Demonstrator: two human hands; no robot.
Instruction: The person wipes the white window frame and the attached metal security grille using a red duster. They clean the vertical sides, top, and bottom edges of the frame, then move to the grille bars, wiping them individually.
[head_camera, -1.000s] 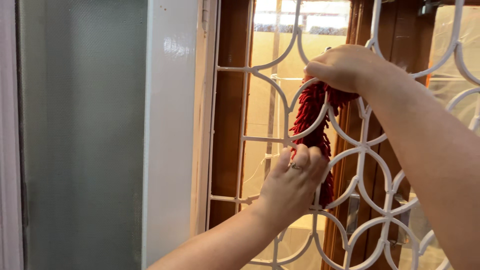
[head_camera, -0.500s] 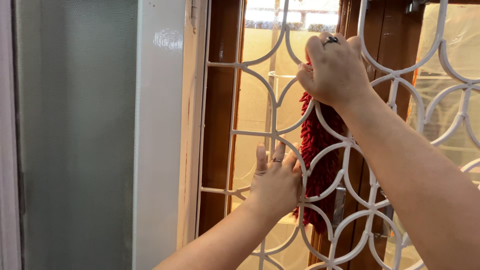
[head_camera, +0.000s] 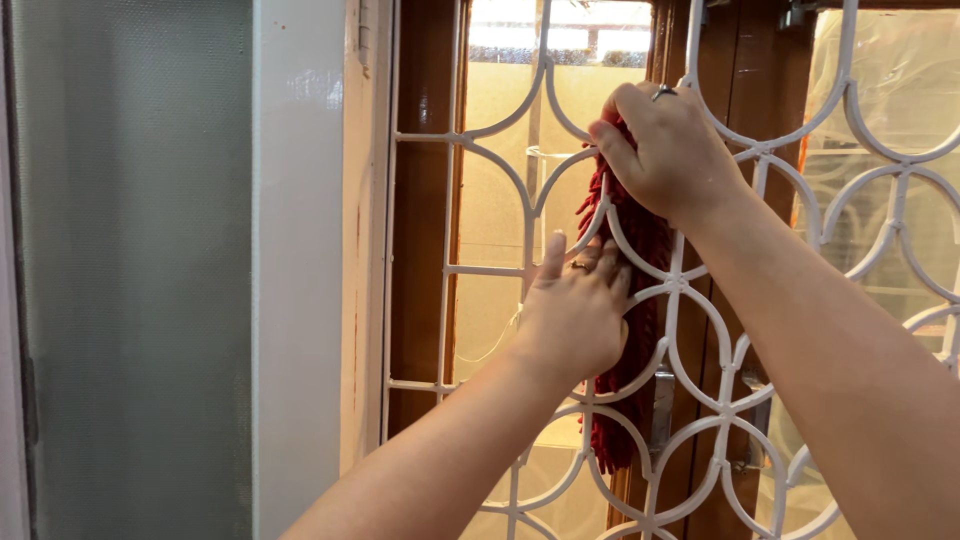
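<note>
Head view, white curved window grille (head_camera: 480, 135), red shaggy duster (head_camera: 640, 330) hanging behind it, right hand (head_camera: 665, 150) gripping its top at twelve o'clock, left hand (head_camera: 575, 315) pressed against it, fingers loosely spread

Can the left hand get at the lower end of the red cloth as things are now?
Probably not directly: the left hand lies flat on the near side of the white grille, while the lower end of the red cloth hangs behind its bars.
</note>
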